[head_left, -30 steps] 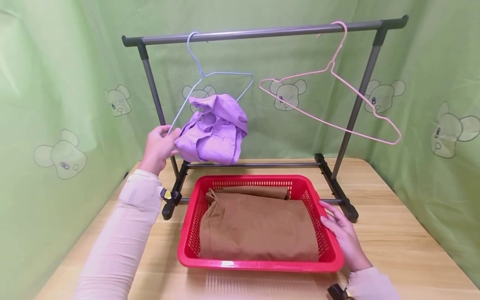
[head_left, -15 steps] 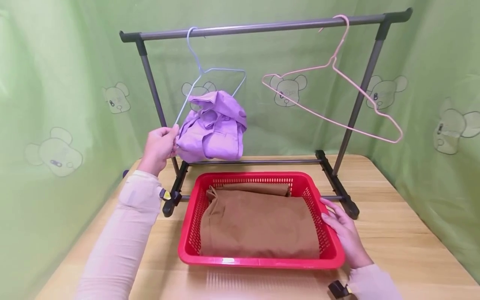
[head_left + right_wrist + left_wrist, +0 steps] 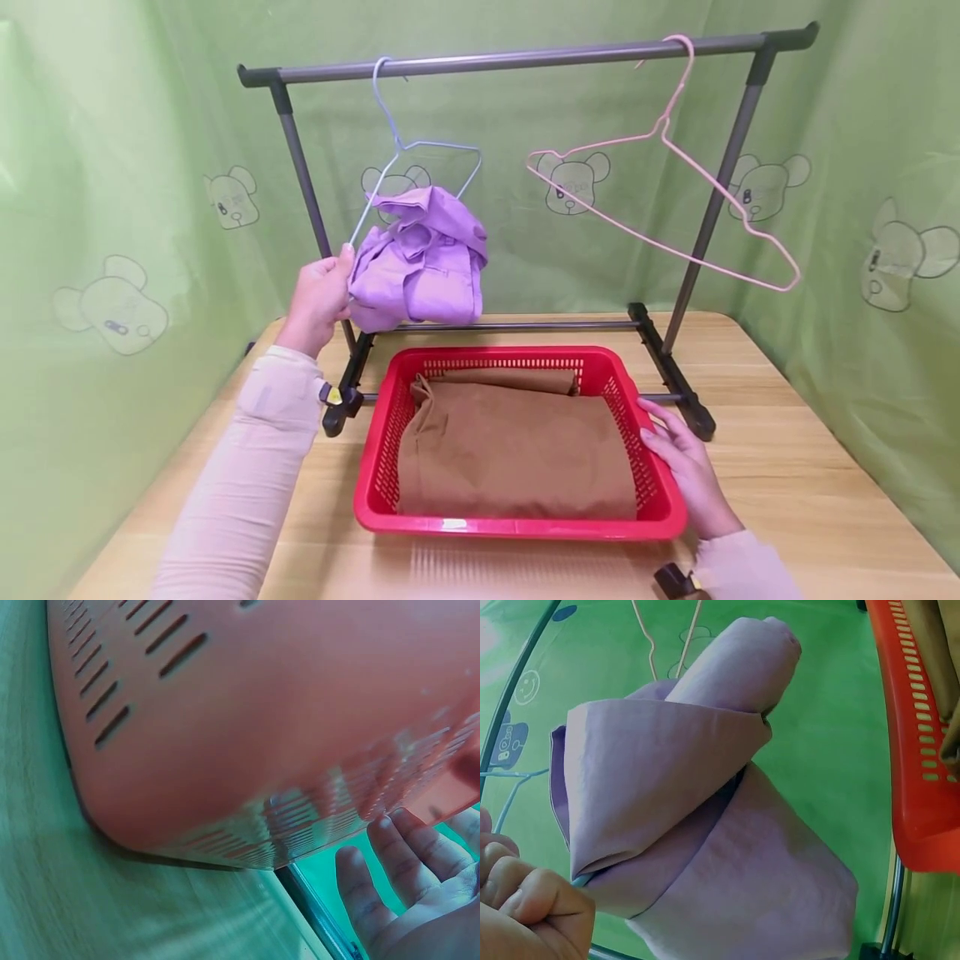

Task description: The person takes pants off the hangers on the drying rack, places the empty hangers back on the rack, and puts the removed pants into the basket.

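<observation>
My left hand [image 3: 317, 298] grips the lower left corner of a light blue hanger [image 3: 441, 145], which hangs by its hook from the rack's bar. A bunched purple garment [image 3: 442, 287] lies over the hanger's lower part, beside my fingers. In the left wrist view the garment [image 3: 675, 772] shows folded layers right of my curled fingers [image 3: 544, 900]. My right hand [image 3: 692, 471] rests on the right rim of the red basket [image 3: 517, 527]; in the right wrist view its extended fingers [image 3: 401, 859] are at the basket's side. Folded brown cloth [image 3: 517, 450] fills much of the basket.
A pink hanger [image 3: 652, 242] hangs from the right part of the dark rack's bar [image 3: 525, 60]. The rack's feet [image 3: 675, 375] stand on the wooden table [image 3: 787, 467] behind and beside the basket. Green curtains [image 3: 847, 108] surround the table.
The blue hanger has turned, its far right end shifting left. The purple garment has shifted slightly left with it. My right hand stays at the basket's rim.
</observation>
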`<state>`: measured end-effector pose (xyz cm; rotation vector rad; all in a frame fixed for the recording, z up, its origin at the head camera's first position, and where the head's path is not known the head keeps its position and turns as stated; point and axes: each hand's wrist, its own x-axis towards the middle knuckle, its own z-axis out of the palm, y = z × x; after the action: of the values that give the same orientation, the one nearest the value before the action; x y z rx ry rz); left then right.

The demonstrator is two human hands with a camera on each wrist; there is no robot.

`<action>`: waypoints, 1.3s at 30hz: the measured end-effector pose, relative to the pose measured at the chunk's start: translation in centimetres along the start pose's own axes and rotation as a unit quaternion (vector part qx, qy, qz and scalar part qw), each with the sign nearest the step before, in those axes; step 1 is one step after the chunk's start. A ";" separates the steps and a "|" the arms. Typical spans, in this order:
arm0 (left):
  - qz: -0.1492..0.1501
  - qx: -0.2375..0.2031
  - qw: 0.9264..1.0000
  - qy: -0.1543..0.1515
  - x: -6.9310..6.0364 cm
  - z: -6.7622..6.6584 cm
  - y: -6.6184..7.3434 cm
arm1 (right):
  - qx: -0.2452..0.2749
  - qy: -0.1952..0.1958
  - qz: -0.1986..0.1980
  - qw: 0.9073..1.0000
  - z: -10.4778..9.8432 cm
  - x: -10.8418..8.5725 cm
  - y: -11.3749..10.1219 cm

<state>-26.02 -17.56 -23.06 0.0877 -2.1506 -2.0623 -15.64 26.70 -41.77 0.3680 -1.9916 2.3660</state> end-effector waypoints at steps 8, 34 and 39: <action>0.014 -0.008 0.999 0.051 -0.3 0.5 0.1 | 0.005 -0.001 -0.003 1.000 0.0 0.0 0.1; 0.119 -0.002 0.976 0.184 -1.0 1.2 0.0 | -0.010 0.003 0.009 1.000 0.0 0.1 -0.2; 0.117 0.013 0.975 0.190 -1.2 1.2 0.1 | -0.016 0.007 0.018 1.000 0.0 0.0 -0.1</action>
<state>-25.01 -16.22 -23.13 0.2029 -1.8574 -1.7237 -15.65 26.74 -41.63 0.3159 -2.0445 2.3470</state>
